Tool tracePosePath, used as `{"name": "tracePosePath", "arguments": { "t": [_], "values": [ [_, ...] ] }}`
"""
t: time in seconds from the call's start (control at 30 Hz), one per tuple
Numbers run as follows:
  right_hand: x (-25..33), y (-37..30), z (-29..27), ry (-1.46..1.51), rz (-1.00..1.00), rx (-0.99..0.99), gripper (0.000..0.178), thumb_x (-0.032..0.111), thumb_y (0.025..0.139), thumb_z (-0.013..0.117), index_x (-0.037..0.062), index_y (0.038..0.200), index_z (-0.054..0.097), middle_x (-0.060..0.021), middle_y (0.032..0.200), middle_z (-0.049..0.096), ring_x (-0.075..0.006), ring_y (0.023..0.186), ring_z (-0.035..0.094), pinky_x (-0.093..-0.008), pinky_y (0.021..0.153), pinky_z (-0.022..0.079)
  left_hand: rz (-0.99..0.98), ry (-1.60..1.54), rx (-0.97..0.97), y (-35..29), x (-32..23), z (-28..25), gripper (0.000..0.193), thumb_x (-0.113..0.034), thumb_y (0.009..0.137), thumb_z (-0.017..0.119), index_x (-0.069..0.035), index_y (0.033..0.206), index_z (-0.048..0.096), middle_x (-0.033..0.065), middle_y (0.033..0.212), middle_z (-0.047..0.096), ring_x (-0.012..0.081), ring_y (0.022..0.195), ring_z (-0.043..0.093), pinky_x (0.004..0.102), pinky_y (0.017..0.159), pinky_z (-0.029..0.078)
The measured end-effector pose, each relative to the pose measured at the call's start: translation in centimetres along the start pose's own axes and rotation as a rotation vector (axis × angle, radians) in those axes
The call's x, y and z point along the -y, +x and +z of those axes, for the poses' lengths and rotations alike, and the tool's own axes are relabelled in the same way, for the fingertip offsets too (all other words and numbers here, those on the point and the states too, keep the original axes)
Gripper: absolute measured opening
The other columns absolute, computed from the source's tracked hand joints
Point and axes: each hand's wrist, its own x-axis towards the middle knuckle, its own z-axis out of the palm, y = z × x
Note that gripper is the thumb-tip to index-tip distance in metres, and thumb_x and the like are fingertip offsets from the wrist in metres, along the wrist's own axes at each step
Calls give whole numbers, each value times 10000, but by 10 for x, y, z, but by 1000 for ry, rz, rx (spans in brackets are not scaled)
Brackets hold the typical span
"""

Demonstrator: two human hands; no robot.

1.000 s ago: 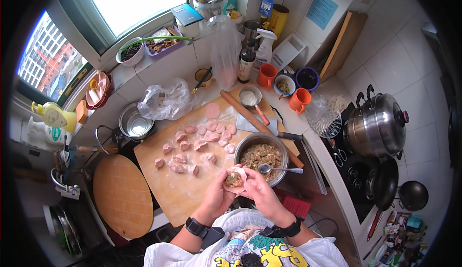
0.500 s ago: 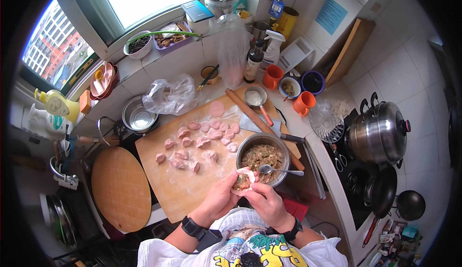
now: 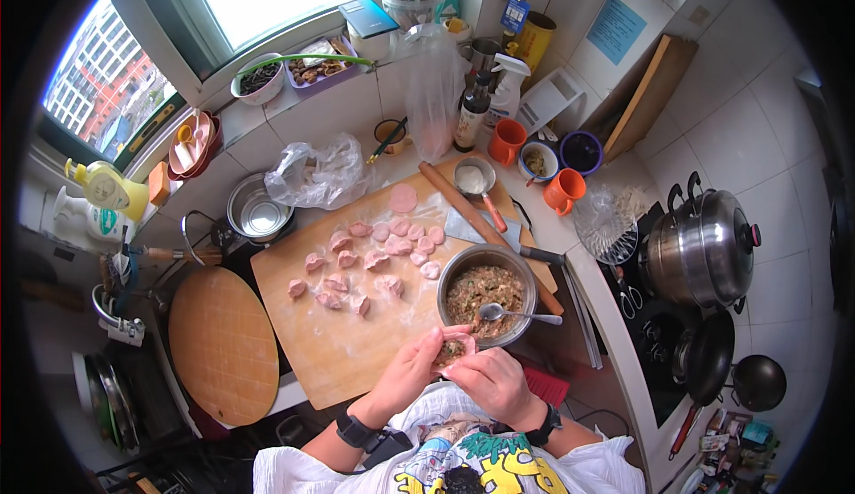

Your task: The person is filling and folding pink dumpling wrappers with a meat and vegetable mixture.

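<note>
My left hand [image 3: 409, 373] cradles a pink dumpling wrapper [image 3: 456, 350] with meat filling showing in its middle. The fingers of my right hand [image 3: 495, 383] pinch the near edge of that wrapper, which is still part open. Just beyond, a steel bowl [image 3: 529, 285] holds minced filling [image 3: 484, 287], and a metal spoon [image 3: 536, 318] rests in it with its handle over the rim. Several folded pink dumplings [image 3: 388, 286] sit on the floured wooden board [image 3: 313, 351]. Small dough pieces [image 3: 398, 245] and a flat round wrapper [image 3: 403, 197] lie behind them.
A rolling pin [image 3: 463, 198] and a cleaver [image 3: 540, 255] lie along the board's right side, by a small flour pan [image 3: 472, 176]. Orange mugs [image 3: 563, 191] stand behind. To the right is a steel pot [image 3: 693, 249]; at left leans a round board [image 3: 223, 347].
Both hands have stayed nearly in place. The wrapper's edges are drawn up more around the filling, and my right fingers have shifted closer over its near side.
</note>
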Motion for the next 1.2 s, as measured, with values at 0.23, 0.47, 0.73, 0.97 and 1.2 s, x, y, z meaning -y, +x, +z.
{"name": "tracePosePath", "arguments": {
  "t": [0.23,0.47,0.73,0.97,1.2],
  "values": [
    [1,11,-3,229,219,-54,188,12,756,730,74,920,663,-53,914,594,-238,808,607,-338,713,509,9,109,34,-9,-6,6,485,-325,1061,307,10,1386,437,101,1310,534,154,1158,539,309,989,454],
    [2,19,-8,228,309,-38,231,74,732,779,109,943,692,-53,929,576,-222,842,571,-326,737,478,-99,-206,93,-12,-4,-1,480,-173,994,360,47,1420,363,125,1349,501,181,1199,527,339,1065,401],
    [1,32,-19,225,326,108,227,116,698,812,110,906,720,-23,917,618,-211,873,536,-337,771,449,-118,-204,151,-18,-11,-3,559,-107,923,355,44,1456,287,119,1379,478,167,1190,534,354,1069,398],
    [4,27,-15,155,236,66,153,94,705,777,101,849,725,-4,866,626,-224,849,534,-342,766,446,-145,-371,136,-17,-11,-7,519,-246,1001,310,48,1427,350,119,1362,509,177,1163,563,377,1069,406],
    [-1,27,-19,336,435,-9,360,171,704,824,68,1030,712,-51,969,612,-222,913,548,-331,812,453,-116,-320,137,-21,-17,-4,592,-358,1010,294,80,1400,376,206,1339,521,257,1219,547,399,1112,351]
  ]
}}
